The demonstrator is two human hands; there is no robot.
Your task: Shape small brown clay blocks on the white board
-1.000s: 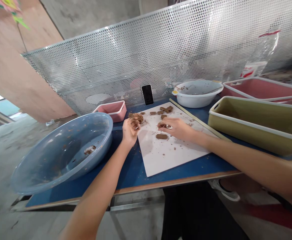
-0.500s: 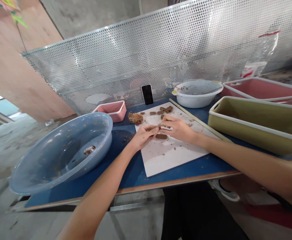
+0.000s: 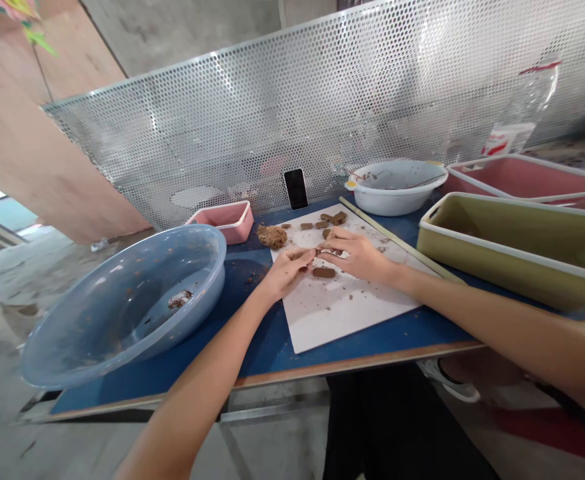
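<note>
Head view: the left hand (image 3: pixel 286 273) and right hand (image 3: pixel 356 256) meet at the fingertips, fingers curled nearly closed, likely because both pinch one small clay bit (image 3: pixel 318 253) they mostly hide. Below them, the white board (image 3: pixel 317 323) catches crumbs (image 3: pixel 351 297), and a flat clay piece (image 3: pixel 323 273) lies just on their near side. Beyond the left hand, the clay lump (image 3: pixel 271 237) sits within easy reach.

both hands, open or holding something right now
Left hand: fingers curled, tips near the right's; hold cannot be told.
Right hand: fingers curled over the white board; hold cannot be told.
</note>
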